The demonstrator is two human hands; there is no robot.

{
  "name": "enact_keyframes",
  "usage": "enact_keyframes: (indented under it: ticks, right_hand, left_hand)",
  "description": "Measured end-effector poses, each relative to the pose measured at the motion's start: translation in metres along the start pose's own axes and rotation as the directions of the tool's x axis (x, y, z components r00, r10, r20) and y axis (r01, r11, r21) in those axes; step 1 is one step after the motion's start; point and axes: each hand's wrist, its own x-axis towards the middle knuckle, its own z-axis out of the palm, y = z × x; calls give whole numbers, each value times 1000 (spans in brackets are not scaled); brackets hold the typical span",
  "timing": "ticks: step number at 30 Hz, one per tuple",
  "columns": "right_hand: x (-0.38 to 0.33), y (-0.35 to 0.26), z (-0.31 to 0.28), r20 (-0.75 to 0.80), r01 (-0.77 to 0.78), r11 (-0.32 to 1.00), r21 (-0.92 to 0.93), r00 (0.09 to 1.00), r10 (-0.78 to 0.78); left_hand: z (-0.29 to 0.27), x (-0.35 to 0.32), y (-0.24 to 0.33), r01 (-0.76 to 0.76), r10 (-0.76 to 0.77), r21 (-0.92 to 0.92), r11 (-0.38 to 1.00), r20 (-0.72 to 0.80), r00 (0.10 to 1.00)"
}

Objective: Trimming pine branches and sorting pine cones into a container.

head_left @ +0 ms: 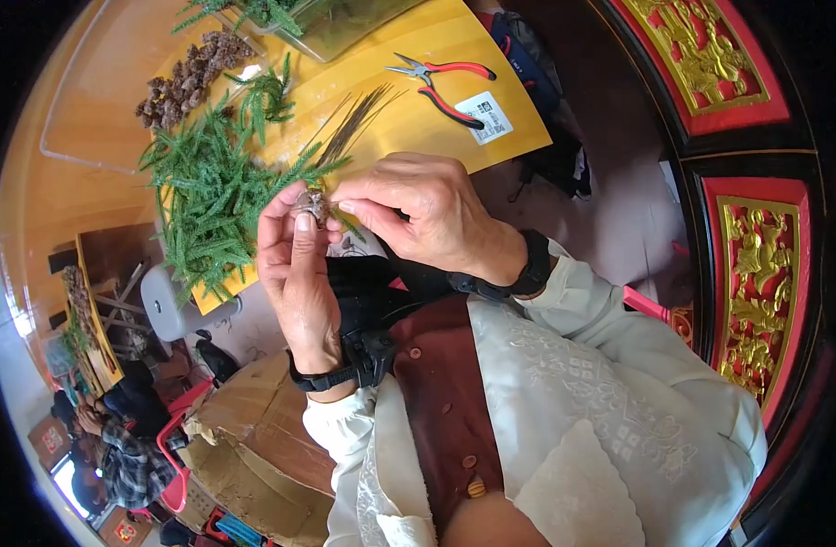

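Just to the right of the heap of green sprigs [212,187], we have a small brown pine cone [310,208] in our left hand [295,273]. The cone looks squat and roundish, knobbly all over with short, crowded scales; its brown is dull and slightly reddish, with paler greyish patches where the light falls. Our left hand is closed on it, thumb laid across its near side and fingers curled round it, so part of it is hidden from us.

Our right hand [436,196], farther right of the heap, has thumb and forefinger pinched together right beside the cone; what they pinch is too small for us to make out.

Beyond the heap, toward its left, lies a pile of similar brown cones [194,75]. To the heap's right, we see thin dark wires [356,123] fanned on the yellow counter [468,36], then needle-nose pliers [424,71], their red-and-black handles spread.
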Motion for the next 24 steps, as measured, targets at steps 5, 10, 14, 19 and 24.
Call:
enact_keyframes:
  ticks: [5,10,14,19,24]
  right_hand:
    - [0,1,3,-38,25,999,35,999,-24]
    - [-1,2,2,-32,22,999,41,999,-20]
    - [0,1,0,-7,39,999,-8,999,-39]
    - [-2,4,5,-74,40,998,-46,996,-43]
    - [-2,0,2,-22,90,984,-154,995,-95]
  left_hand:
    - [2,1,1,82,-77,-142,986,41,996]
    - [6,-1,5,127,-124,-213,969,27,992]
    - [8,-2,6,105,-104,-190,976,18,994]
    - [7,-3,0,65,-64,-114,991,16,998]
    - [11,-5,-3,85,-86,-145,986,-3,996]
